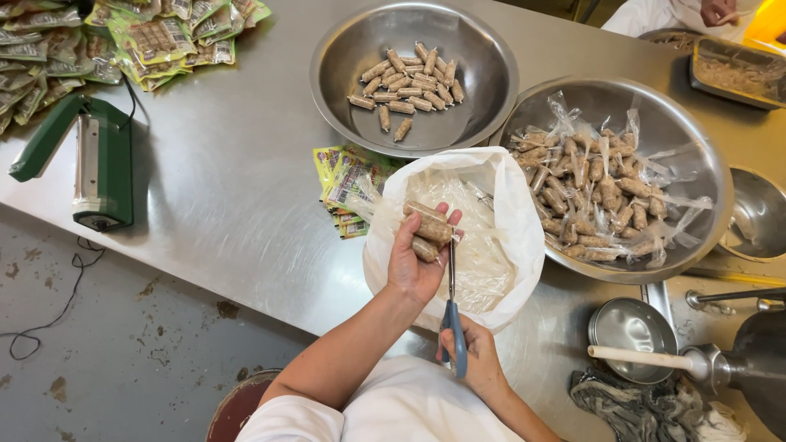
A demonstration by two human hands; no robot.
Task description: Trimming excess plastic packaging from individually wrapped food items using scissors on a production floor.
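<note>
Two steel bowls (491,74) sat beyond a white bag (516,213), a green sealer (102,164) off left. The left hand (417,262) gripped wrapped sausages (430,229) over the bag — their long axes slanting across. The right hand (471,352) clasped scissors (452,303), blades pointing up at the sausages.

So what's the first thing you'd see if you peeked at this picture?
Right in the middle, the left hand holds a few small brown sausages over a white plastic bag, while the right hand points blue-handled scissors at them. Behind, one steel bowl holds bare sausages, and a bigger bowl on the right holds plastic-wrapped ones.
</note>
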